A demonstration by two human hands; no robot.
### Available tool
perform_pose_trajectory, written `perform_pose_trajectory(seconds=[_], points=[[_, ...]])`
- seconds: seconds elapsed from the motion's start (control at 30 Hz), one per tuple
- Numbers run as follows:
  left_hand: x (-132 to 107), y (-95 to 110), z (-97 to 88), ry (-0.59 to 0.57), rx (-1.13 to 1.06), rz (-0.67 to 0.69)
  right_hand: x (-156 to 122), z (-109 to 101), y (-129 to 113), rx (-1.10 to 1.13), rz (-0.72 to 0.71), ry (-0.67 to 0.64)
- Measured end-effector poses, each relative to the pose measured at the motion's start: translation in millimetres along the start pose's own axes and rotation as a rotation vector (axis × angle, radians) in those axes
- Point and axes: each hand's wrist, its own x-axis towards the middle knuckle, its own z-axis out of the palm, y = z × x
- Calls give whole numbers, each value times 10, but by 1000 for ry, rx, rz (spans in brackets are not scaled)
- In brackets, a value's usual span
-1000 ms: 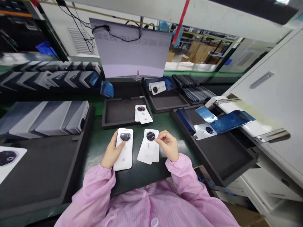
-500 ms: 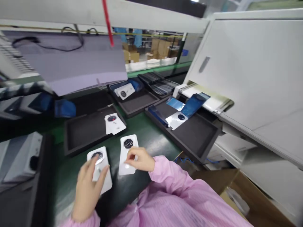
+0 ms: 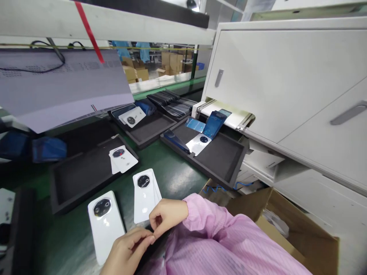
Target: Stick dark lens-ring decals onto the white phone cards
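Observation:
My left hand [image 3: 127, 250] and my right hand [image 3: 168, 217] meet at the front edge of the bench, thumbs and fingertips pinched against each other. Anything between them is too small to make out. Left of them lies a white phone back cover [image 3: 105, 225] with a round dark camera area, face up on the green bench. Just beyond my right hand, two more white back covers [image 3: 142, 202] lie overlapped and slightly fanned. Further back, another pair of white covers [image 3: 124, 159] rests on the edge of a black tray [image 3: 86, 183].
At right, a black tray [image 3: 226, 162] holds a white cover [image 3: 198, 143] and blue-filmed pieces [image 3: 214, 124]. A further tray [image 3: 151, 133] stands behind. A white conveyor [image 3: 223, 110] leads into a white cabinet [image 3: 272, 76]. An open cardboard box [image 3: 312, 236] sits at lower right.
My left hand has left the left cover and come across to my right hand. My right hand has moved off the fanned covers towards my body. The view has turned right.

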Motion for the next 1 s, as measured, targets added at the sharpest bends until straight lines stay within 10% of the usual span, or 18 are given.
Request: perform_pose_trajectory(seconds=[0.43, 1.0], points=[[-122, 29, 100, 40, 208, 301, -78, 75, 1, 208, 121, -119], [-147, 92, 188, 263, 183, 290, 59, 240, 161, 887, 240, -133]])
